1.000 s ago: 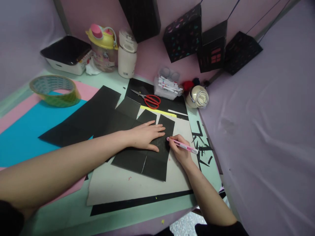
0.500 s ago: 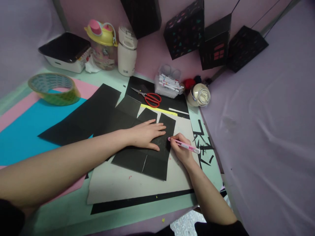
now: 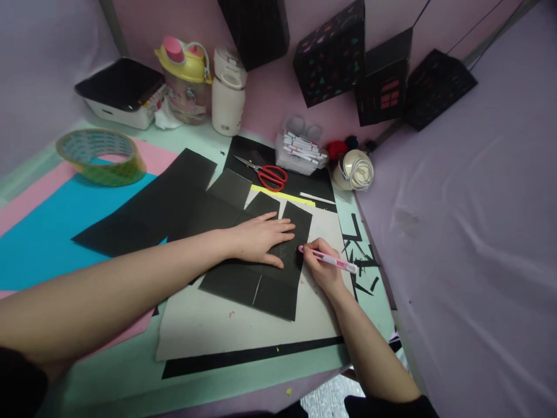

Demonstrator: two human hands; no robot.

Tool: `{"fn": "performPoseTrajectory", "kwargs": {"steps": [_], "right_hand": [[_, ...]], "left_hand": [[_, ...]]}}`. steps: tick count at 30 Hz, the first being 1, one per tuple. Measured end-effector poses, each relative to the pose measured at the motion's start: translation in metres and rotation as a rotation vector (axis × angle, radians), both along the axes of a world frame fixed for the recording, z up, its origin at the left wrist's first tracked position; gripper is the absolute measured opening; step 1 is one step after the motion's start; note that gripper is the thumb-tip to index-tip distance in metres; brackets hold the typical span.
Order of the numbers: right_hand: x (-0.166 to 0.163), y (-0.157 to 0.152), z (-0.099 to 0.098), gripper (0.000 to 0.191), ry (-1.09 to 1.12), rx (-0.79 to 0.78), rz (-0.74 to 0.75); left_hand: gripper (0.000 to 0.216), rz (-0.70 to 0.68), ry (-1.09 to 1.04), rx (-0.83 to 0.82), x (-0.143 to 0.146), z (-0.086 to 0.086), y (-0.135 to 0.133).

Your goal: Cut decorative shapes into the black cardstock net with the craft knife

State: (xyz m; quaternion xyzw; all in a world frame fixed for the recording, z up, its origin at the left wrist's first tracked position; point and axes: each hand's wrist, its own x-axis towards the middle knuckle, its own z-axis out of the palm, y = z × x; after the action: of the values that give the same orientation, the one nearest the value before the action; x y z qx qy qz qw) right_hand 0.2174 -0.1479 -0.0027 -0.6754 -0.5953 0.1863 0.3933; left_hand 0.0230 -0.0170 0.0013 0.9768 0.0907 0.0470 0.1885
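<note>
My left hand [image 3: 261, 237] lies flat with its fingers spread, pressing on a creased black paper sheet [image 3: 243, 284] with slits and flaps along its edges. Held pen-fashion in my right hand [image 3: 322, 267] is a slim pink craft knife [image 3: 333, 259], at the sheet's right edge beside my left fingers. Its tip is hidden by my fingers. Faint lines show on the black paper near my left thumb. Under the sheet is a pale grey board [image 3: 200, 334]. Red-handled scissors [image 3: 272, 177] and a white pen [image 3: 317, 198] rest beyond my hands.
A roll of tape [image 3: 108, 171] sits on blue paper [image 3: 82, 215] at left. Behind stand a white bottle [image 3: 228, 107], a yellow-lidded jug [image 3: 187, 93] and a box of markers [image 3: 300, 154]. Black paper scraps [image 3: 363, 261] lie at right; black paper lanterns [image 3: 331, 58] hang above.
The whole view has shifted slightly to the right. Both hands keep nearly the same places on the paper, with the craft knife still in my right hand.
</note>
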Motion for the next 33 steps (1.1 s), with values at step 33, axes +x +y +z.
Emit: {"fn": "performPoseTrajectory", "kwargs": {"steps": [33], "right_hand": [[0.021, 0.028, 0.011, 0.019, 0.147, -0.222, 0.132]], "left_hand": [[0.073, -0.004, -0.012, -0.013, -0.001, 0.003, -0.002]]}}
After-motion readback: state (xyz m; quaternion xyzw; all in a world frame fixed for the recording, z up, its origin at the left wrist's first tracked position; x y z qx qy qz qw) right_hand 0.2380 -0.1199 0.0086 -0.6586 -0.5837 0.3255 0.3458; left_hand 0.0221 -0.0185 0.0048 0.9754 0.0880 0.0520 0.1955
